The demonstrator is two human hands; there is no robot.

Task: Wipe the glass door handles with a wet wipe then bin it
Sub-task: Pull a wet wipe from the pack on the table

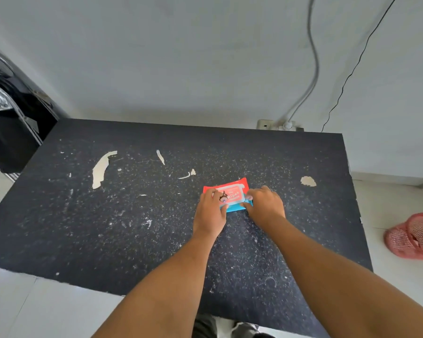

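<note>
A red and blue wet-wipe pack lies flat on a worn black table, right of its middle. My left hand presses on the pack's left end, fingers laid over it. My right hand rests on the pack's right end with its fingertips at the label flap. No loose wipe shows. The glass door and its handles are out of view.
A pink mesh basket lies tipped on the pale floor to the right of the table. A wall socket with a white and a black cable sits behind the table. A dark appliance stands at the left.
</note>
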